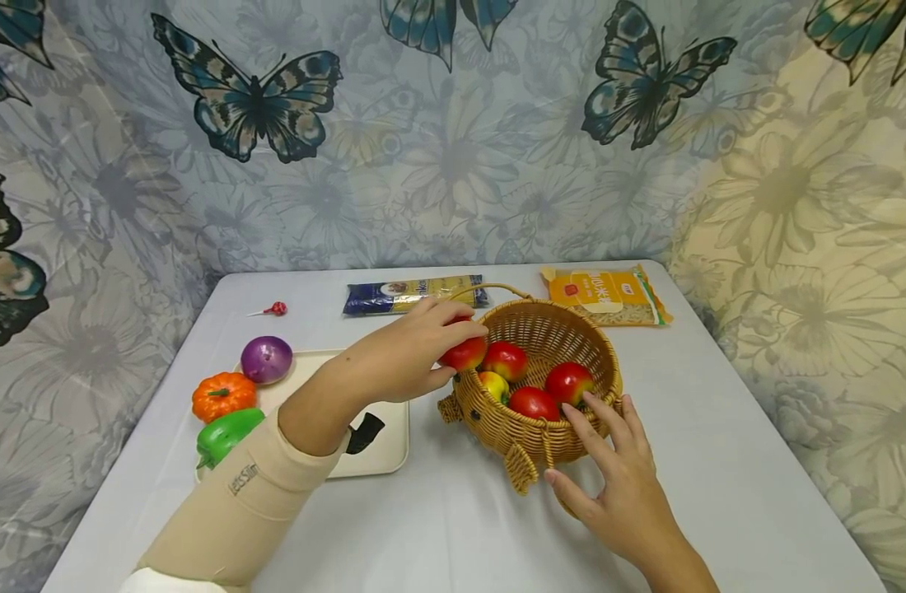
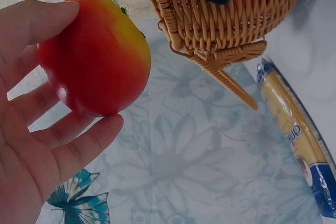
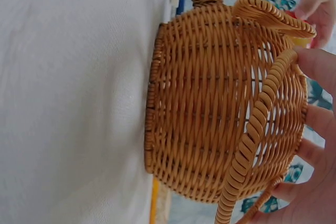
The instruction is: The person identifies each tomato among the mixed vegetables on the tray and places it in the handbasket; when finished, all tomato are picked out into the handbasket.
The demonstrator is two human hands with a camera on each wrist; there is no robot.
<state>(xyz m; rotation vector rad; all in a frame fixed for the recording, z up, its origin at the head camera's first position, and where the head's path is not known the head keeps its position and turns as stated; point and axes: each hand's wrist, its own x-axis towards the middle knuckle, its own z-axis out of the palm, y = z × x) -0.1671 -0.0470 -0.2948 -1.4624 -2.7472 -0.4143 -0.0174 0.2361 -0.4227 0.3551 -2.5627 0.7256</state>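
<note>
My left hand (image 1: 416, 350) grips a red and yellow apple (image 2: 97, 59) between thumb and fingers, up at the left rim of the wicker basket (image 1: 497, 424). In the left wrist view, the apple shows apart from the basket's woven side. Inside the basket lie several red apples (image 1: 569, 383) and a yellow fruit (image 1: 494, 385). Spread over the near right rim, my right hand (image 1: 619, 478) touches the basket with its fingertips. Its thumb lies at the wrapped handle (image 3: 252, 129), which hangs down on the outside in the right wrist view.
A cream tray (image 1: 397, 441) stands left, partly under my left forearm. At its left edge are a purple onion (image 1: 267, 360), an orange pumpkin (image 1: 223, 396) and a green pepper (image 1: 229, 435). Behind lie a lollipop (image 1: 277, 309), a pasta packet (image 1: 394, 296) and a yellow grain bag (image 1: 609, 296).
</note>
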